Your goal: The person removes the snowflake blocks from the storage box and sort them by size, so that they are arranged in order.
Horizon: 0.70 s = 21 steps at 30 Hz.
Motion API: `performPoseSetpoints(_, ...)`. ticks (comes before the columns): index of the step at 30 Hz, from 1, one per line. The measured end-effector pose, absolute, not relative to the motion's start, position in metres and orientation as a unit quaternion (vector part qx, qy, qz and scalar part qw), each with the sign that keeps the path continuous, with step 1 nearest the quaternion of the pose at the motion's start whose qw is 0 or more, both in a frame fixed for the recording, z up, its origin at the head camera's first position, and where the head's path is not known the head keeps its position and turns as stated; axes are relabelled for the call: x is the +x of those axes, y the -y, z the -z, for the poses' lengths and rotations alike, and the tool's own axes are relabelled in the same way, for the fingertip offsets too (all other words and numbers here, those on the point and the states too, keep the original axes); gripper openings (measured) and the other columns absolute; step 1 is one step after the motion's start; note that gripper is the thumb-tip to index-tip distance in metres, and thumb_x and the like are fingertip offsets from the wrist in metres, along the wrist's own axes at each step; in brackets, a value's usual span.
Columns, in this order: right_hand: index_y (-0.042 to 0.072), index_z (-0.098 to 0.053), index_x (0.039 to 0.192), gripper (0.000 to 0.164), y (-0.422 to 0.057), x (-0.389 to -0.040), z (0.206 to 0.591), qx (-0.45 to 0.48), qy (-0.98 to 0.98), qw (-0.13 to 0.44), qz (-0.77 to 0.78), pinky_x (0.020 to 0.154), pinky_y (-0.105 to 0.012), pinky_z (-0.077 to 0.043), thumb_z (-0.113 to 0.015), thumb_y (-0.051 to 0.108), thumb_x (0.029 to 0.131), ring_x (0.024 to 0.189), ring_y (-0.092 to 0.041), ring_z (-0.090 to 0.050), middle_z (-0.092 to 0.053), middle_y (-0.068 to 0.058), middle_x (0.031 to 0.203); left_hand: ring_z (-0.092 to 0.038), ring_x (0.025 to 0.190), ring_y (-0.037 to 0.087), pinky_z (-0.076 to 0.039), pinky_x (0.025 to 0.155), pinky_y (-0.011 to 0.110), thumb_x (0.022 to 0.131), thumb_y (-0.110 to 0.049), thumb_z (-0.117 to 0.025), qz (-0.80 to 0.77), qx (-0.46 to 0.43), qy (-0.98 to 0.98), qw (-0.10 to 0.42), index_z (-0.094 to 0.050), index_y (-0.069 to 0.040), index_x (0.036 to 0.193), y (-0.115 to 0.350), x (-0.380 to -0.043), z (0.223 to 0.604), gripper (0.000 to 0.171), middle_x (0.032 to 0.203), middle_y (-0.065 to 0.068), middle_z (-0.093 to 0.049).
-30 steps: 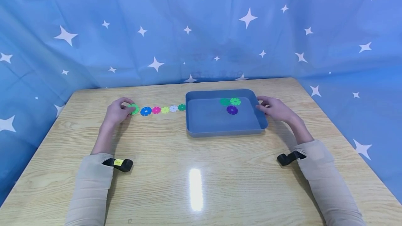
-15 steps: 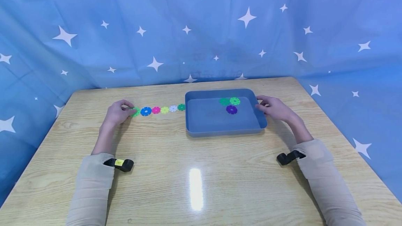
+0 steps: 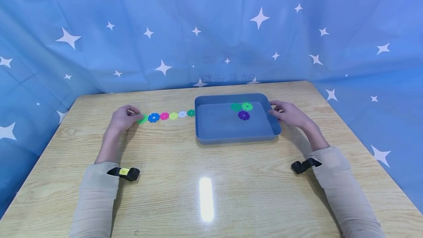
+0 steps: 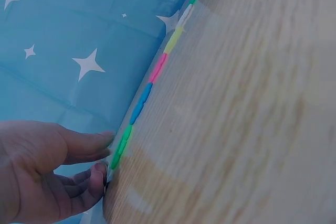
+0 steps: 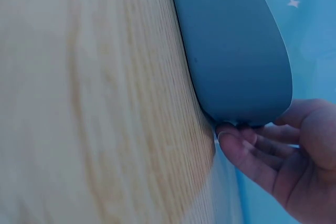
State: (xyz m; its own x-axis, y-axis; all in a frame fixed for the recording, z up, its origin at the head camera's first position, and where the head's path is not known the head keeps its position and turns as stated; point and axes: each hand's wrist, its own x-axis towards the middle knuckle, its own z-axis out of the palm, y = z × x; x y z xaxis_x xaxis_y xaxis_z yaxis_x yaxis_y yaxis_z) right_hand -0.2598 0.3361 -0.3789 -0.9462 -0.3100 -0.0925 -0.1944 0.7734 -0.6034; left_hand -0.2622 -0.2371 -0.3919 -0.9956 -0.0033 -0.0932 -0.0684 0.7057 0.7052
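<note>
In the head view my left hand (image 3: 123, 119) pinches the edge of a light green notched snowflake disc (image 3: 143, 119), partly covered by its fingers. That disc lies flat at the left end of a row, beside a blue disc (image 3: 153, 118). Rightward follow a pink disc (image 3: 164, 116), a yellow disc (image 3: 173, 115), a white disc (image 3: 182, 114) and a dark green disc (image 3: 191, 113) by the tray. My right hand (image 3: 288, 114) holds the right end wall of the blue-grey tray (image 3: 219, 141); the right wrist view shows its fingers curled at the tray's end.
Inside the tray lie a green disc (image 3: 236, 107), a light green disc (image 3: 247, 106) and a purple disc (image 3: 243, 115). A wooden table (image 3: 165, 179) bears everything. Behind it hangs a blue curtain (image 3: 125, 54) with white stars.
My left hand has shifted slightly right and nearer with the light green disc, which now lies closer to the blue one and is more covered. The right hand and tray stay put.
</note>
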Motion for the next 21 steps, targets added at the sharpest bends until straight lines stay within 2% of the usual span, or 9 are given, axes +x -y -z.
performPoseSetpoints(12, -0.009, -0.034, 0.151, 0.056, -0.335, -0.258, 0.378, -0.138, -0.936, 0.092, 0.309, 0.080, -0.049, -0.054, -0.050, 0.023, 0.108, 0.089, -0.029, -0.064, -0.061, -0.027, 0.116, -0.056, 0.093, 0.026, -0.047, 0.068, 0.027, 0.102, -0.024, -0.061, -0.422, 0.024, -0.906, -0.003, -0.060, 0.005, 0.122, 0.211, -0.263, 0.378, 0.035, 0.107, 0.020, -0.060)
performPoseSetpoints(21, -0.009, -0.035, 0.151, 0.056, -0.335, -0.258, 0.378, -0.145, -0.937, 0.088, 0.306, 0.077, -0.045, -0.054, -0.050, 0.023, 0.108, 0.086, -0.028, -0.063, -0.062, -0.026, 0.114, -0.061, 0.095, 0.031, -0.048, 0.074, 0.027, 0.101, -0.020, -0.063, -0.462, 0.086, -0.883, -0.023, -0.063, 0.004, 0.119, 0.173, -0.269, 0.375, 0.030, 0.102, 0.019, -0.062)
